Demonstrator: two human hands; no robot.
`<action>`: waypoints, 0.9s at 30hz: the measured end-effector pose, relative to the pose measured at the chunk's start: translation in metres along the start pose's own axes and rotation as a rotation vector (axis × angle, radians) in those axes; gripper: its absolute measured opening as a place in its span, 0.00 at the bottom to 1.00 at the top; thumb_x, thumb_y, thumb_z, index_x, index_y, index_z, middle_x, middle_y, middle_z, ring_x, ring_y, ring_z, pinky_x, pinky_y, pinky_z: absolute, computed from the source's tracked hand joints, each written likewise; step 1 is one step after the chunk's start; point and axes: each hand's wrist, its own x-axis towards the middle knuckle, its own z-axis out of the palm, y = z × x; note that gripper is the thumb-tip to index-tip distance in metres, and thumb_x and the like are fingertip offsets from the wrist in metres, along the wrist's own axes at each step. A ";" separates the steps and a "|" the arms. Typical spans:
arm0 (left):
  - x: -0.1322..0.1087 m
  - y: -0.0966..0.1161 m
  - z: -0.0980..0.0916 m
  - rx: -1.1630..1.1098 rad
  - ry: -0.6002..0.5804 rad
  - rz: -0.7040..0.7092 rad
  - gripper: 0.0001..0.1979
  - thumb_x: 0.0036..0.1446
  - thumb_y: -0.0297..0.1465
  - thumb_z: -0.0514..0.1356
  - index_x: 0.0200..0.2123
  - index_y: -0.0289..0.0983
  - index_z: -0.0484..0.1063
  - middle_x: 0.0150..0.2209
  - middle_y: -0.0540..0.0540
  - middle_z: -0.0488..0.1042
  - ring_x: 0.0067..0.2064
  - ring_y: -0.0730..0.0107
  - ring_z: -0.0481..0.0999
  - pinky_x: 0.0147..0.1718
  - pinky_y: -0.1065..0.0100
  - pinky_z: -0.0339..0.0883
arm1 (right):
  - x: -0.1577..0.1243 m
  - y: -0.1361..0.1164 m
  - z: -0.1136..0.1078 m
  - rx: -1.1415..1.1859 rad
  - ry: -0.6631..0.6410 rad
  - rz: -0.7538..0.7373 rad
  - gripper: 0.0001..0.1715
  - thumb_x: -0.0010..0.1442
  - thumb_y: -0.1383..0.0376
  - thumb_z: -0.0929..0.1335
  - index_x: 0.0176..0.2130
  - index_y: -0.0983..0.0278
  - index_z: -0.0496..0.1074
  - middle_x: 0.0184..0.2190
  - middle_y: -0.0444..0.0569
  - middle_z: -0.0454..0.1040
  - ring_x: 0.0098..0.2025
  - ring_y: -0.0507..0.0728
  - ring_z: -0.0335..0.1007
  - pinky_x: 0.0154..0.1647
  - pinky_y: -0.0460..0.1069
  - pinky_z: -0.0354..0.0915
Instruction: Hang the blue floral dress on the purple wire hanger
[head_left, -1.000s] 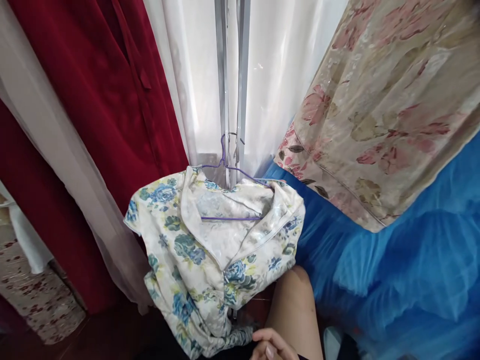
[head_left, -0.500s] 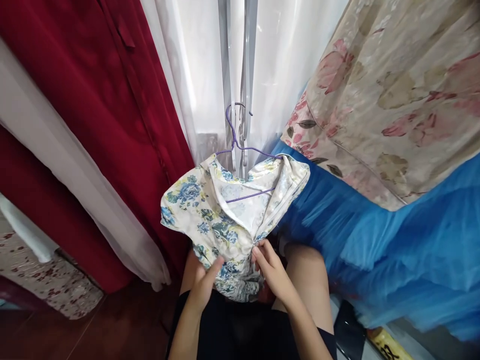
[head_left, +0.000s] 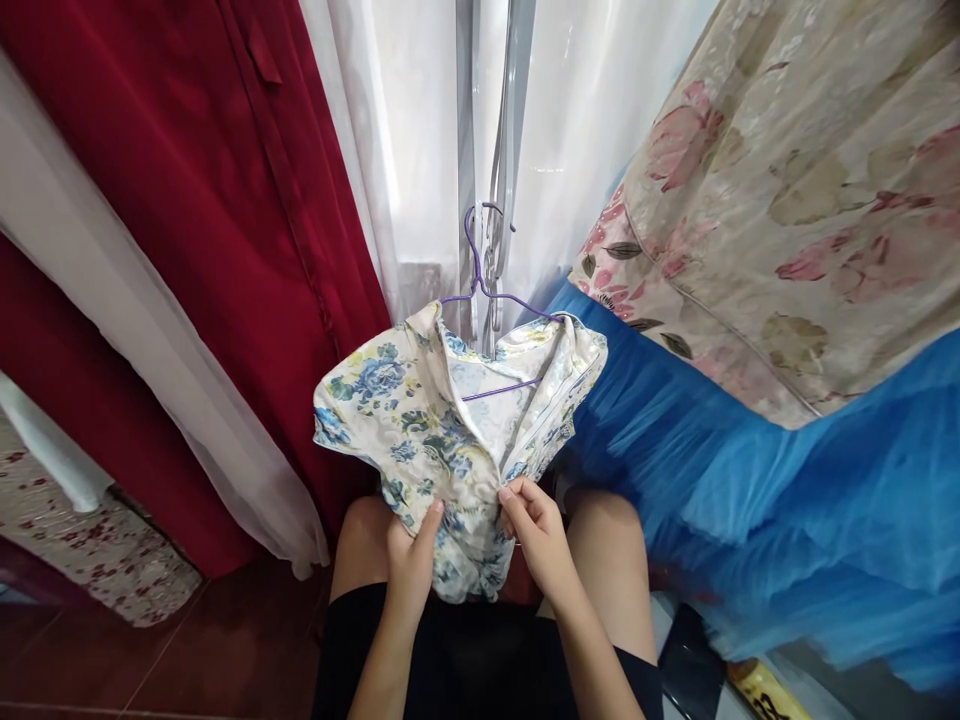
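A white short-sleeved garment with blue and yellow-green flowers [head_left: 420, 410], probably a blouse, hangs on a purple wire hanger [head_left: 478, 284] in front of me. Its neckline gapes, showing the pale inside and the hanger's lower bar. My left hand [head_left: 412, 540] grips the garment's side, thumb on the front and the other fingers hidden behind the cloth. With thumb and fingertips, my right hand [head_left: 531, 515] pinches the front edge just below the neckline. The garment's lower end bunches between my knees.
Dark red cloth [head_left: 292, 250] and pale sheer cloth hang to the left. White curtains [head_left: 420, 120] hang behind the hanger. Floral cloth [head_left: 810, 220] and blue tulle [head_left: 675, 480] hang on the right. A black object [head_left: 691, 660] and a yellow packet [head_left: 765, 688] lie low right.
The garment's right shoulder has shifted slightly inward, and its lower part looks narrower. My left hand has moved a little leftward and up along the cloth; my right hand keeps its pinch.
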 end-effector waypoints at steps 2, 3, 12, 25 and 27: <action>-0.001 -0.005 0.001 0.098 0.258 0.268 0.24 0.58 0.39 0.68 0.55 0.38 0.70 0.53 0.38 0.75 0.57 0.52 0.75 0.57 0.53 0.70 | -0.006 0.005 -0.002 0.031 0.055 0.024 0.21 0.67 0.53 0.70 0.28 0.61 0.63 0.18 0.36 0.56 0.21 0.49 0.47 0.24 0.46 0.46; -0.004 -0.007 0.004 0.153 0.318 0.400 0.22 0.58 0.37 0.68 0.53 0.38 0.69 0.53 0.38 0.73 0.56 0.54 0.75 0.57 0.53 0.69 | -0.010 0.007 -0.003 0.049 0.075 0.041 0.22 0.65 0.53 0.71 0.27 0.61 0.62 0.17 0.35 0.55 0.20 0.48 0.46 0.23 0.46 0.45; -0.022 0.000 0.054 0.225 -0.369 0.488 0.09 0.66 0.33 0.57 0.40 0.39 0.77 0.37 0.44 0.76 0.39 0.63 0.77 0.38 0.66 0.71 | -0.015 -0.018 0.009 0.116 -0.159 0.201 0.20 0.60 0.50 0.73 0.34 0.65 0.74 0.16 0.43 0.74 0.10 0.46 0.51 0.13 0.43 0.45; 0.004 -0.013 0.047 0.260 -0.380 0.230 0.07 0.67 0.31 0.56 0.41 0.39 0.74 0.40 0.44 0.77 0.45 0.61 0.77 0.48 0.63 0.68 | 0.074 0.021 -0.011 -0.220 0.082 0.079 0.22 0.55 0.49 0.73 0.37 0.66 0.76 0.18 0.46 0.74 0.17 0.53 0.62 0.21 0.48 0.57; 0.012 -0.014 0.046 0.256 -0.352 0.218 0.07 0.66 0.31 0.56 0.43 0.39 0.73 0.42 0.43 0.78 0.47 0.60 0.77 0.49 0.62 0.68 | 0.088 0.027 -0.001 -0.246 0.069 0.037 0.23 0.56 0.48 0.73 0.36 0.66 0.76 0.17 0.46 0.74 0.20 0.55 0.67 0.24 0.49 0.60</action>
